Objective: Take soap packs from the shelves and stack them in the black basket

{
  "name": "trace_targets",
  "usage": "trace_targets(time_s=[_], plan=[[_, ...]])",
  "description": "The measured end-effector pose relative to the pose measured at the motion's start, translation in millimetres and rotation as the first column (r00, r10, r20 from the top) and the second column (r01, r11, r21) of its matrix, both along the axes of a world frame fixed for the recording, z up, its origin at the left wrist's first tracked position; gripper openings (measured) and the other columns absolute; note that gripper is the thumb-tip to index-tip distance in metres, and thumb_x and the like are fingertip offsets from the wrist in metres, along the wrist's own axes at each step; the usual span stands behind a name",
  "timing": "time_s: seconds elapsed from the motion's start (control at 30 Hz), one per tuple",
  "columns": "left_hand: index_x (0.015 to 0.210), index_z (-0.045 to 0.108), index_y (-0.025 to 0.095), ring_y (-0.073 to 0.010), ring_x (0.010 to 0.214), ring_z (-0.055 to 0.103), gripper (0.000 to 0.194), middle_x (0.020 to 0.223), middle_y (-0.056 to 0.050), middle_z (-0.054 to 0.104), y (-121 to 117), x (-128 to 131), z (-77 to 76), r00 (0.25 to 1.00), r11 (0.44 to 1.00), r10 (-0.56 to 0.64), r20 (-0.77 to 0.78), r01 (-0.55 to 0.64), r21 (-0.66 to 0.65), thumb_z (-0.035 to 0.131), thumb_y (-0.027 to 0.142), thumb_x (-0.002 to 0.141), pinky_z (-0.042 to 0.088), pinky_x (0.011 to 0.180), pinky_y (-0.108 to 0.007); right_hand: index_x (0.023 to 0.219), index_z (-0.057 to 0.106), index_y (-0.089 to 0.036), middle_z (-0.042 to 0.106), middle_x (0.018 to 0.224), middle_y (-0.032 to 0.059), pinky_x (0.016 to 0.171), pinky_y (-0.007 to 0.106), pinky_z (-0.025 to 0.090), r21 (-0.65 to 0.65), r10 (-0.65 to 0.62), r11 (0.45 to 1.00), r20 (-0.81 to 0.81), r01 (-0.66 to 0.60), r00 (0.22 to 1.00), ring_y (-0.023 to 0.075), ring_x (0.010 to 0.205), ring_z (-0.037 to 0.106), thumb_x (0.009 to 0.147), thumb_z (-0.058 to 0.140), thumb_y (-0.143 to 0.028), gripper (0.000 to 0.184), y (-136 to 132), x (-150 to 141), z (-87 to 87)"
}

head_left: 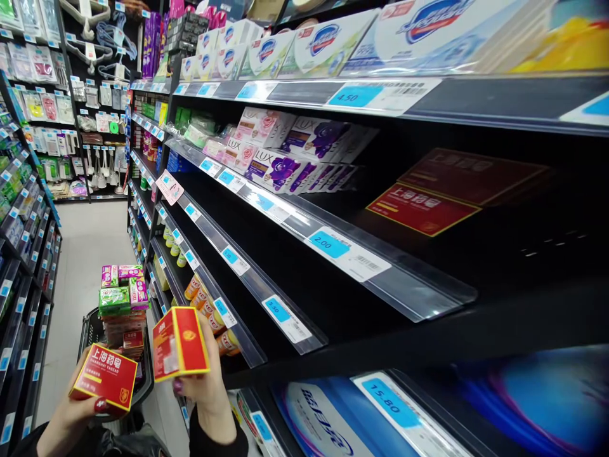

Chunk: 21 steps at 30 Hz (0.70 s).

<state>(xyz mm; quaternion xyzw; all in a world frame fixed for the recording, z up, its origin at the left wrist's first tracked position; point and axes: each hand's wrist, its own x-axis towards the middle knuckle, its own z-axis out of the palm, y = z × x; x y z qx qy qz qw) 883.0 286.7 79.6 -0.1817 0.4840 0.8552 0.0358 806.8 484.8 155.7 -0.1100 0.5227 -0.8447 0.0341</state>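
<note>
My left hand (66, 409) is closed around a red soap box (107, 377) with yellow edges and white "Shanghai Yaozao" lettering, its thumb across the near side. Just to the right, my right hand (212, 384) grips a second red soap box (190, 339), tilted so that its end panel with a gold emblem shows. The two boxes are apart, both above a black shopping basket (148, 374). Inside the basket are more red soap boxes (133, 341) and stacked green and pink packs (114, 298). Two similar red boxes (425, 206) lie deep on the shelf at right.
Shelves with price labels (349, 254) run along my right. LUX soap boxes (276, 168) and white-and-blue soap boxes (314, 41) stand on them. Orange-labelled jars (204, 304) sit lower down. A pale floor aisle (90, 235) leads to hanging goods at the back; another shelf (23, 266) flanks the left.
</note>
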Motion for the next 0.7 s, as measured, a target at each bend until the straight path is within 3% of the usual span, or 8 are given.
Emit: trace_targets(time_s=[0.1,0.2,0.3,0.47,0.6,0.7], plan=[[0.130,0.048,0.021,-0.0363,0.102,0.062,0.094,0.091,-0.009,0.073,0,0,-4.3,1.000,0.999,0.019,-0.007,-0.018,0.026,0.087,0.038,0.046,0.051,0.079,-0.038,0.121,0.057,-0.032,0.049,0.119,0.0040,0.100,0.039,0.040,0.280,0.019,0.959,-0.214,0.043,0.977,0.0269,0.115,0.050,0.054,0.083,-0.023,0.073,3,1,14.9],[0.134,0.042,0.023,-0.0363,0.099,0.063,0.101,0.088,-0.008,0.073,2,-1,-1.1,0.999,0.998,0.048,0.005,-0.049,0.047,0.087,0.035,0.045,0.052,0.080,-0.040,0.129,0.051,-0.037,0.043,0.121,0.0029,0.097,0.034,0.042,0.521,0.033,0.847,-0.256,0.109,0.966,0.0240,0.115,0.048,0.065,0.076,-0.021,0.071,1,3,26.7],[0.135,0.039,0.026,-0.0377,0.097,0.064,0.107,0.096,-0.009,0.072,5,-3,1.3,0.997,0.996,0.073,0.005,-0.073,0.054,0.089,0.032,0.041,0.052,0.082,-0.043,0.133,0.046,-0.041,0.042,0.120,0.0026,0.096,0.036,0.043,0.662,-0.001,0.722,-0.290,0.201,0.957,0.0246,0.113,0.047,0.066,0.075,-0.018,0.077,1,3,30.4],[0.126,0.044,0.025,-0.0363,0.089,0.066,0.093,0.093,-0.010,0.072,6,-8,-16.4,0.995,0.991,0.037,-0.088,-0.025,0.130,0.088,0.032,0.044,0.051,0.078,-0.044,0.141,0.033,-0.041,0.050,0.120,0.0044,0.091,0.043,0.043,0.739,0.149,0.588,-0.499,0.329,0.854,0.0291,0.108,0.045,0.065,0.069,-0.007,0.091,7,-3,21.4],[0.115,0.049,0.027,-0.0375,0.095,0.065,0.085,0.097,-0.010,0.071,5,-14,-29.9,0.991,0.977,0.063,-0.119,-0.036,0.211,0.090,0.030,0.040,0.049,0.084,-0.045,0.144,0.028,-0.039,0.056,0.115,0.0058,0.089,0.050,0.040,0.694,0.268,0.570,-0.663,0.440,0.699,0.0307,0.098,0.048,0.064,0.069,-0.007,0.096,7,-7,10.5],[0.114,0.048,0.026,-0.0371,0.093,0.065,0.084,0.094,-0.011,0.071,7,-16,-30.1,0.988,0.977,0.071,-0.135,-0.041,0.211,0.090,0.030,0.041,0.050,0.081,-0.045,0.144,0.028,-0.038,0.056,0.113,0.0067,0.086,0.050,0.040,0.670,0.276,0.582,-0.696,0.461,0.663,0.0308,0.094,0.050,0.061,0.070,-0.008,0.098,2,-7,5.9]])
